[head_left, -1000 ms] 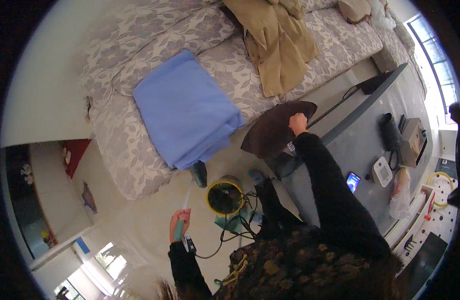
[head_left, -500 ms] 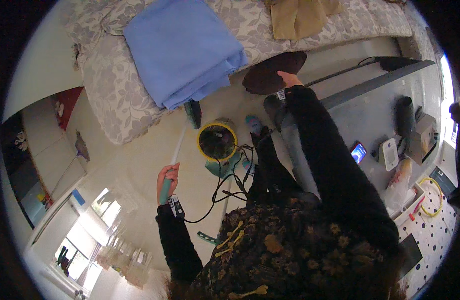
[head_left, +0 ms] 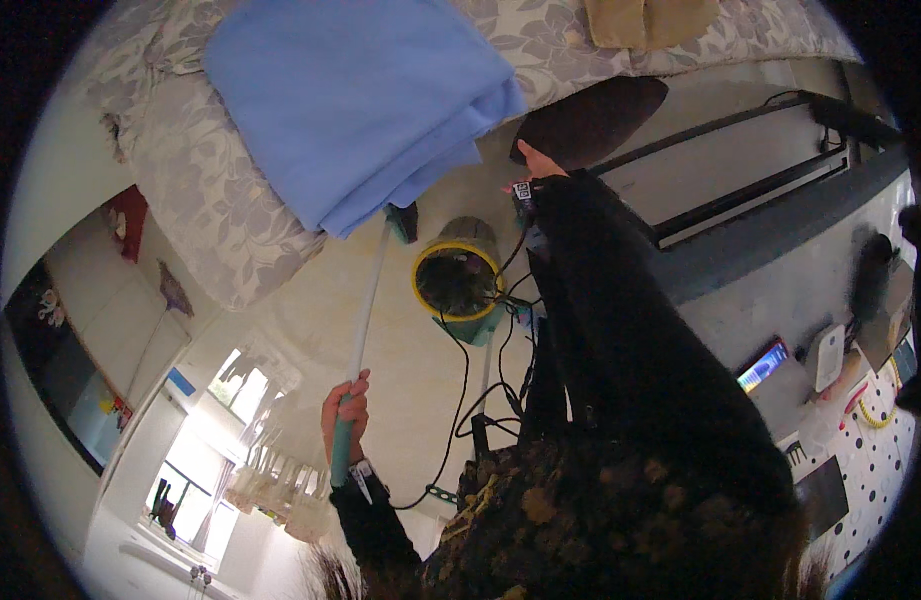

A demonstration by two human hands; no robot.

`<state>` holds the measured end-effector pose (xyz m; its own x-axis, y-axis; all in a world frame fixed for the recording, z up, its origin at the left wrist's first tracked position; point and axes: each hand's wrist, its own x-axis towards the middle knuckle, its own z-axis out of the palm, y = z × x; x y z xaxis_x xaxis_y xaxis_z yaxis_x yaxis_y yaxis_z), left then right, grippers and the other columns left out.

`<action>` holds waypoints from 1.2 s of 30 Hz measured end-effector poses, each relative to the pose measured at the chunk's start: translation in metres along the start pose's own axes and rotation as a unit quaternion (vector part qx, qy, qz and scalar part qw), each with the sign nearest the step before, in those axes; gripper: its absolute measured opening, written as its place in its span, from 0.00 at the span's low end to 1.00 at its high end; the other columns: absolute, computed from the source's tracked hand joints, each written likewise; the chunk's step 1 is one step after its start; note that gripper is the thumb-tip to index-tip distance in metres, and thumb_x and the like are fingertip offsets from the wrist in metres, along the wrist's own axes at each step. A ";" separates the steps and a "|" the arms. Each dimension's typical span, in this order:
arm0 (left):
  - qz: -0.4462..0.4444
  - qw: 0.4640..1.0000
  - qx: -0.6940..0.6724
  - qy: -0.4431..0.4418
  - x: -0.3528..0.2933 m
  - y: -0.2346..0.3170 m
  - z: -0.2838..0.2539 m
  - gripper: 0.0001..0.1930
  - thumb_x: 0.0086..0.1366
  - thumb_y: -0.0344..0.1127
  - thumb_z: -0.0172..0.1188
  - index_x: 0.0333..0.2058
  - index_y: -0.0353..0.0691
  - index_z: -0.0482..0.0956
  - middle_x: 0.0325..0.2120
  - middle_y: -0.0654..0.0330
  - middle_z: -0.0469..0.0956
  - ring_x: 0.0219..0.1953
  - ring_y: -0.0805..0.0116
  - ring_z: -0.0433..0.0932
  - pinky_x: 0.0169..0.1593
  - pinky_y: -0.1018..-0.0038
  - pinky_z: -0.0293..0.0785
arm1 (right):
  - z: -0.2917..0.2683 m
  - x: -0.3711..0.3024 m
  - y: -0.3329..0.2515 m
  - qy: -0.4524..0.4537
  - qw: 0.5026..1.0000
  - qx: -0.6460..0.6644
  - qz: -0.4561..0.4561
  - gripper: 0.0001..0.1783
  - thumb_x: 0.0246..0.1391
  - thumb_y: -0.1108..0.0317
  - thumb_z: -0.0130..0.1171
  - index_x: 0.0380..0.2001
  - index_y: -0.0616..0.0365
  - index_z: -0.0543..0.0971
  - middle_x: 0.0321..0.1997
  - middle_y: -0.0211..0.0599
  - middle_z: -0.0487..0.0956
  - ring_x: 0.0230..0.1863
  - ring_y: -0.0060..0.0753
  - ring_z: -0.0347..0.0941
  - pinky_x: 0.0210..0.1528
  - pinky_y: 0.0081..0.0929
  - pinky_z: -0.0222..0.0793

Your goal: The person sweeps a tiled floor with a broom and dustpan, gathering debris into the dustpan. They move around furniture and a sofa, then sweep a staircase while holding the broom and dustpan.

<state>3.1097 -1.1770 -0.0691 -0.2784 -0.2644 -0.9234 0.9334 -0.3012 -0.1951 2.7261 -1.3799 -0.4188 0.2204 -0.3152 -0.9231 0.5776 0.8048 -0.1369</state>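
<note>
My left hand [head_left: 346, 410] is closed round the green grip of a broom [head_left: 372, 300]. Its white pole slants up and away to a dark green head [head_left: 404, 222] on the floor by the sofa's front edge. My right hand [head_left: 538, 165] reaches forward, fingers apart, by the near left edge of a dark brown oval piece [head_left: 590, 120] that looks like a stool seat or cushion; whether it touches is unclear. Between my arms stands a bin [head_left: 417, 270] with a yellow rim and a dark liner. Beside it is a green dustpan-like thing [head_left: 470, 328].
A folded blue blanket [head_left: 350, 110] lies on the flower-patterned sofa [head_left: 220, 200], with a tan cloth [head_left: 650, 22] farther right. Black cables [head_left: 467, 380] hang near the bin. At right, a grey table [head_left: 700, 270] holds a lit phone [head_left: 762, 366] and a white device [head_left: 827, 357].
My right hand has moved left along the brown piece's edge, its fingers looking more spread. My left hand still grips the broom, now more upright. The whole view has shifted.
</note>
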 end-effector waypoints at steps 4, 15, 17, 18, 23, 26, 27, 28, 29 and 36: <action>0.027 0.999 -0.008 0.038 0.000 0.000 0.007 0.20 0.62 0.30 0.38 0.50 0.23 0.53 0.27 0.56 0.62 0.12 0.75 0.60 0.13 0.82 0.61 | -0.017 0.055 0.017 0.022 0.967 -0.225 -0.118 0.31 0.50 0.49 0.53 0.55 0.48 0.60 0.50 0.38 0.68 0.44 0.46 0.68 0.35 0.46 0.71; 0.024 0.998 0.051 0.021 0.014 0.007 0.000 0.18 0.63 0.29 0.37 0.50 0.23 0.55 0.26 0.60 0.60 0.13 0.78 0.59 0.12 0.84 0.61 | -0.039 0.041 -0.002 0.164 0.770 -0.593 -0.167 0.17 0.49 0.59 0.53 0.41 0.56 0.73 0.36 0.41 0.74 0.36 0.38 0.71 0.34 0.33 0.69; 0.015 0.999 0.045 0.010 0.017 0.011 -0.006 0.18 0.63 0.28 0.38 0.49 0.23 0.56 0.26 0.60 0.61 0.14 0.78 0.59 0.13 0.83 0.62 | -0.051 0.019 -0.013 0.192 0.651 -0.722 -0.136 0.16 0.48 0.60 0.52 0.39 0.55 0.74 0.37 0.41 0.74 0.37 0.39 0.71 0.36 0.34 0.70; 0.007 0.999 0.033 0.000 0.018 0.014 -0.007 0.17 0.62 0.28 0.39 0.49 0.24 0.56 0.26 0.59 0.61 0.14 0.78 0.60 0.14 0.83 0.63 | -0.059 0.007 -0.020 0.202 0.599 -0.766 -0.116 0.15 0.48 0.61 0.52 0.38 0.55 0.75 0.38 0.41 0.75 0.38 0.40 0.71 0.37 0.34 0.70; -0.019 1.000 -0.007 -0.011 0.018 0.021 -0.010 0.17 0.61 0.27 0.42 0.47 0.25 0.56 0.25 0.59 0.63 0.15 0.78 0.63 0.16 0.83 0.65 | -0.084 -0.042 -0.067 0.258 0.512 -0.810 -0.125 0.12 0.48 0.62 0.51 0.33 0.55 0.79 0.38 0.43 0.76 0.41 0.42 0.72 0.40 0.35 0.70; -0.037 0.997 -0.053 -0.046 0.018 0.021 -0.011 0.16 0.61 0.27 0.43 0.45 0.25 0.56 0.24 0.59 0.64 0.15 0.78 0.63 0.17 0.84 0.66 | -0.071 -0.066 -0.099 0.309 0.567 -0.736 -0.203 0.13 0.47 0.60 0.51 0.26 0.56 0.80 0.30 0.45 0.77 0.35 0.45 0.73 0.36 0.35 0.71; -0.038 0.996 -0.051 -0.054 0.018 0.021 -0.012 0.15 0.60 0.27 0.43 0.45 0.26 0.57 0.24 0.60 0.64 0.15 0.78 0.64 0.17 0.84 0.66 | -0.059 -0.076 -0.109 0.314 0.574 -0.725 -0.215 0.13 0.47 0.59 0.50 0.24 0.56 0.79 0.29 0.44 0.77 0.34 0.45 0.73 0.35 0.35 0.70; -0.055 0.995 -0.054 -0.065 0.020 0.022 -0.014 0.14 0.60 0.26 0.43 0.44 0.26 0.57 0.23 0.60 0.64 0.16 0.77 0.64 0.18 0.84 0.67 | -0.045 -0.086 -0.112 0.312 0.577 -0.717 -0.236 0.14 0.47 0.59 0.50 0.22 0.56 0.79 0.27 0.43 0.77 0.34 0.45 0.73 0.33 0.35 0.70; -0.048 0.995 -0.046 -0.071 0.021 0.022 -0.017 0.14 0.60 0.26 0.43 0.44 0.25 0.57 0.22 0.60 0.64 0.16 0.77 0.64 0.18 0.84 0.67 | -0.034 -0.102 -0.118 0.303 0.591 -0.704 -0.253 0.14 0.48 0.58 0.49 0.21 0.55 0.78 0.25 0.41 0.75 0.31 0.43 0.70 0.31 0.35 0.67; -0.055 0.995 -0.007 -0.085 0.039 0.028 -0.047 0.04 0.58 0.24 0.43 0.26 0.33 0.59 0.19 0.61 0.64 0.15 0.76 0.65 0.20 0.84 0.67 | 0.053 -0.303 -0.100 0.156 0.982 0.077 -0.076 0.19 0.54 0.52 0.43 0.15 0.49 0.68 0.10 0.27 0.59 0.15 0.27 0.54 0.20 0.29 0.51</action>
<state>3.1357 -1.1527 -0.1261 -0.4125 -0.3810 -0.8275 0.8975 -0.3253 -0.2977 2.6433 -1.3909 -0.1060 -0.1148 -0.2375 -0.9646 0.7022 0.6674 -0.2478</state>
